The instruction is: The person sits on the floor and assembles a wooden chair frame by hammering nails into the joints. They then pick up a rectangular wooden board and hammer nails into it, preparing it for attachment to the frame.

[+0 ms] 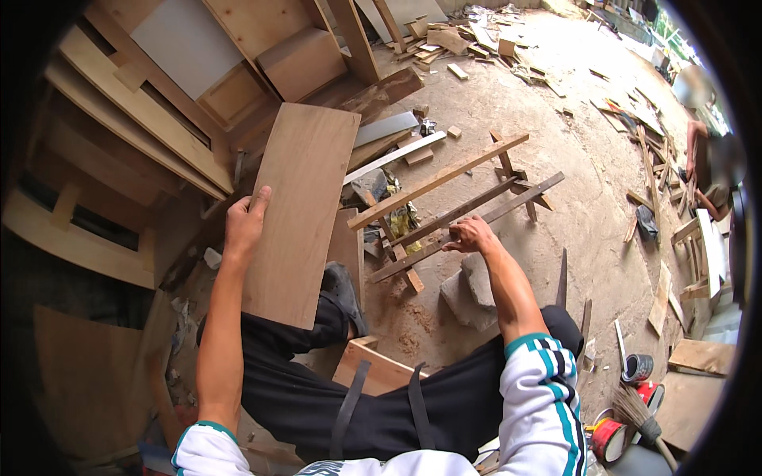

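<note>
A flat rectangular wooden board stands tilted over my left leg. My left hand grips its left edge, thumb on the front face. Ahead of me is a low wooden stand of crossed legs and long rails, with a pale rail and a dark near rail. My right hand is at the near rail with fingers curled; whether they hold the rail or something small is hidden. Below that hand a grey stone block sits on the floor. A handsaw blade stands up beside my right knee.
Wooden cabinet frames crowd the left side. Offcuts lie scattered at the back. A person's arm shows at the far right, near a wood pile. A broom and red cans stand at lower right. Sawdust dusts the floor.
</note>
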Demonstrator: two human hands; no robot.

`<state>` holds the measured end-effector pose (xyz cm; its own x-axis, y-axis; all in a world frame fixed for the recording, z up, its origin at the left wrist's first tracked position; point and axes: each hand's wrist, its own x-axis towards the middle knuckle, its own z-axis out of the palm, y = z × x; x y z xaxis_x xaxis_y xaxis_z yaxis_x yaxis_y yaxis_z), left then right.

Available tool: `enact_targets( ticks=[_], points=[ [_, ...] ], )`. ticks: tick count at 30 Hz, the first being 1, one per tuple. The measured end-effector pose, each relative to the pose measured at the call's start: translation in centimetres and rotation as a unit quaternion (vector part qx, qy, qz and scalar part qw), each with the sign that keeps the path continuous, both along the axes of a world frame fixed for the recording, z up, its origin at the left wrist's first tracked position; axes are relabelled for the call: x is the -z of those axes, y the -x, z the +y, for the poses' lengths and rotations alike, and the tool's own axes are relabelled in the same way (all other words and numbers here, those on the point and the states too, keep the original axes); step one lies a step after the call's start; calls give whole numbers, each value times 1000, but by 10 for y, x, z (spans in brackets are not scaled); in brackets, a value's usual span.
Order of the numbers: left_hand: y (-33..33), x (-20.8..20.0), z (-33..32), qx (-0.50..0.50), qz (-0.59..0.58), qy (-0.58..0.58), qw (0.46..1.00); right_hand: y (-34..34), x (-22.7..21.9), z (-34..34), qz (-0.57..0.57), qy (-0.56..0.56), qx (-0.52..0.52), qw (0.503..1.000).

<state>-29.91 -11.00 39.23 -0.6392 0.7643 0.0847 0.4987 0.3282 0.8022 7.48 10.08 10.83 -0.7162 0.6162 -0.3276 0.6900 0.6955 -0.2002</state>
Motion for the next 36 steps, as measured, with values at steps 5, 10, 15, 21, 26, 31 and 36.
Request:
enact_targets(
  ticks=[5,10,15,21,26,31,36],
  points=[
    [-8,17,39,-8,-109,-45,993,-18,12,49,150,-79,87,982],
    [-4,13,60,-8,-152,1,988,-18,32,96,138,-95,226,959],
    [0,29,79,-1,-125,13,992,-3,7,111,98,-124,270,950],
    [-27,17,100,-8,-71,-40,997,-24,-2,58,37,-171,304,936],
    [-38,-6,106,6,17,-107,994,-116,-25,8,-17,-26,320,947],
    [-72,-34,116,25,29,-118,992,-229,-5,-33,-50,60,389,918],
    [-108,-43,137,85,50,-80,992,-239,-11,-88,-63,105,407,905]
  ],
)
